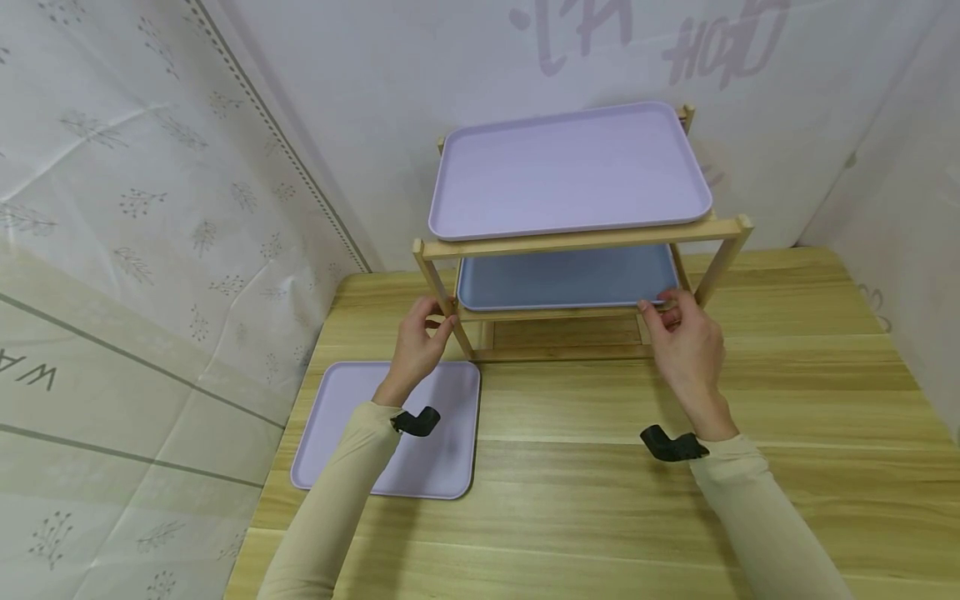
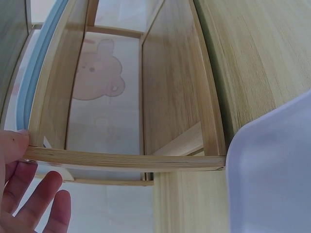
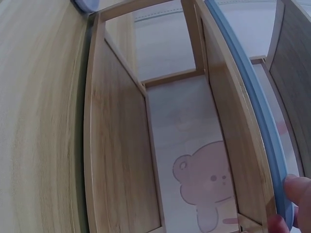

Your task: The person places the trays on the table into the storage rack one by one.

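A blue tray (image 1: 570, 279) lies on the middle shelf of a wooden rack (image 1: 581, 242). My right hand (image 1: 688, 342) pinches this tray at its front right corner, thumb at the front edge. At the rack's left front post, my left hand (image 1: 418, 343) has thumb and index finger on either side of the wood. In the left wrist view, the thumb (image 2: 13, 144) meets the end of the blue tray's rim (image 2: 36, 63), and the other fingers are loosely bent. A lilac tray (image 1: 570, 171) covers the rack's top level.
Another lilac tray (image 1: 442, 450) lies on the wooden table (image 1: 570, 483) at the left, under my left forearm. The rack's bottom shelf (image 1: 566, 332) shows bare wood. Printed cloth (image 1: 150, 208) hangs along the left side and behind the rack.
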`<state>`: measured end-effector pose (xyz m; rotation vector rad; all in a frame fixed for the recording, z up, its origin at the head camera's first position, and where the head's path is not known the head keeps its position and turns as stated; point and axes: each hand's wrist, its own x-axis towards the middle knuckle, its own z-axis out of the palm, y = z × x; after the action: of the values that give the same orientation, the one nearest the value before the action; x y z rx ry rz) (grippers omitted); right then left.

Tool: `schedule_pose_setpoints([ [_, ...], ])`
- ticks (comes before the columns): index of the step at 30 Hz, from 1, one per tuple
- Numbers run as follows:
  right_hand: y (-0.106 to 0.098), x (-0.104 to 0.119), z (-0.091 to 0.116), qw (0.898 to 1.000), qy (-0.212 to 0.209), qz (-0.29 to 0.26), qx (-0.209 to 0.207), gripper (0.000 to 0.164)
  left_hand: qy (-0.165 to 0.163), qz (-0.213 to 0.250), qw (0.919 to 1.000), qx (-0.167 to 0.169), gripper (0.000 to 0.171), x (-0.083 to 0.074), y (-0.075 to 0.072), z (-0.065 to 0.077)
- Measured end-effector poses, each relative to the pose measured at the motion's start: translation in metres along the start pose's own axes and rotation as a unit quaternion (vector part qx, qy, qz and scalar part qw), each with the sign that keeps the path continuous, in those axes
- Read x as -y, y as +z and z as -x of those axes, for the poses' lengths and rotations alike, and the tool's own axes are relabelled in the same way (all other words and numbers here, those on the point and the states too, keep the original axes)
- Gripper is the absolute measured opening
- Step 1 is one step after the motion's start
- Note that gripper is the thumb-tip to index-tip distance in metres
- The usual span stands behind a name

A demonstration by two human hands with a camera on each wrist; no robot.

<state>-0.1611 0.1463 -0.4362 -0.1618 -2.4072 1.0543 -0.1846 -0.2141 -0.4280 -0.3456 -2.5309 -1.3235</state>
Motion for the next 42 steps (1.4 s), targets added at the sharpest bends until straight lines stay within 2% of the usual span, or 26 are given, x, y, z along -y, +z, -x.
schedule_pose_setpoints([
  [7,-0.005,0.001,0.000,1.000,-0.003,-0.007,-0.007,0.035,-0.003,0.004,1.0000,0.004,0.025,0.000,0.001,0.000],
  [12,-0.014,0.000,-0.002,0.996,-0.003,-0.055,-0.074,0.025,-0.001,0.004,1.0000,0.002,0.025,0.000,0.001,0.000],
  [15,-0.020,-0.001,-0.006,0.986,0.023,-0.094,-0.132,0.026,0.002,0.005,1.0000,0.002,0.025,0.001,0.001,-0.001],
  [18,-0.026,-0.004,-0.012,0.979,0.059,-0.126,-0.151,0.026,0.005,0.007,1.0000,0.000,0.025,0.001,0.001,-0.001],
  [20,-0.030,-0.007,-0.016,0.980,0.067,-0.133,-0.134,0.028,0.005,0.005,1.0000,-0.002,0.025,0.001,0.002,-0.001],
  [22,-0.032,-0.011,-0.020,0.985,0.060,-0.123,-0.102,0.033,0.003,0.002,1.0000,-0.005,0.025,0.001,0.002,-0.001],
  [26,-0.033,-0.019,-0.026,0.994,0.010,-0.091,-0.058,0.026,0.003,0.005,0.9999,-0.009,0.025,0.001,0.003,-0.001],
  [32,-0.033,-0.024,-0.030,0.996,-0.032,-0.073,-0.039,0.020,0.009,0.017,0.9997,-0.014,0.026,0.001,0.004,-0.001],
  [42,-0.037,-0.023,-0.033,0.998,-0.054,-0.030,-0.004,0.022,0.002,-0.004,1.0000,-0.005,0.025,-0.001,0.000,0.001],
])
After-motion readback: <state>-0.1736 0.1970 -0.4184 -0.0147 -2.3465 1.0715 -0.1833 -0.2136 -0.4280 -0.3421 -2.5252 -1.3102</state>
